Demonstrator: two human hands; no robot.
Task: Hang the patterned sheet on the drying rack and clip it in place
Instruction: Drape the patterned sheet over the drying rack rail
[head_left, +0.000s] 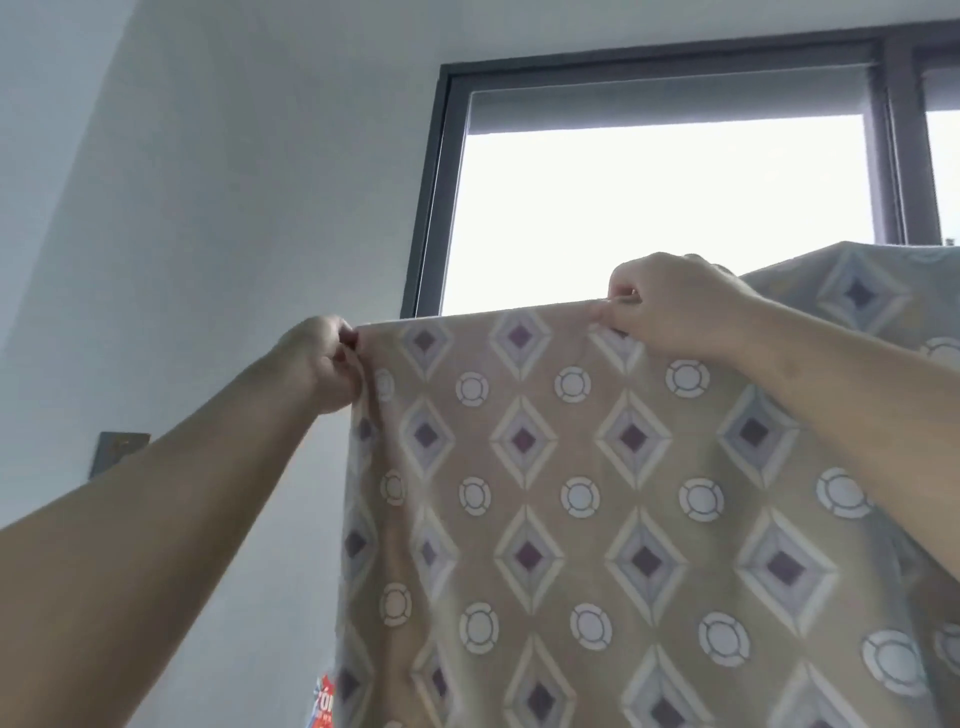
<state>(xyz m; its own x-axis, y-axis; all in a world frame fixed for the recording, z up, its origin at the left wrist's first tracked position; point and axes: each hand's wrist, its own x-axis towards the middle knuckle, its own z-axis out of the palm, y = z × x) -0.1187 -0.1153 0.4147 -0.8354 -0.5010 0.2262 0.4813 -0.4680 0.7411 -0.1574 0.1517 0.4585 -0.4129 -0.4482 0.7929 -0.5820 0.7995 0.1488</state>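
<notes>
We held the patterned sheet (571, 493) up high in front of the window (665, 171), our left hand (327, 364) pinching its top corner and our right hand (670, 306) pinching the top edge further along. The drying rack was hidden behind the cloth. We could make out no clip on that edge, so we judged that loosening either pinch too soon would let the hanging weight drag the cloth off or bunch it sideways.

1. Daylight enters through the window (660, 218) above the right hand (670, 306); its pane is blown out white.
2. The sheet (571, 519) under it looks slightly blurred.
3. The wall (208, 208) beside the left hand (327, 364) is dim grey.
</notes>
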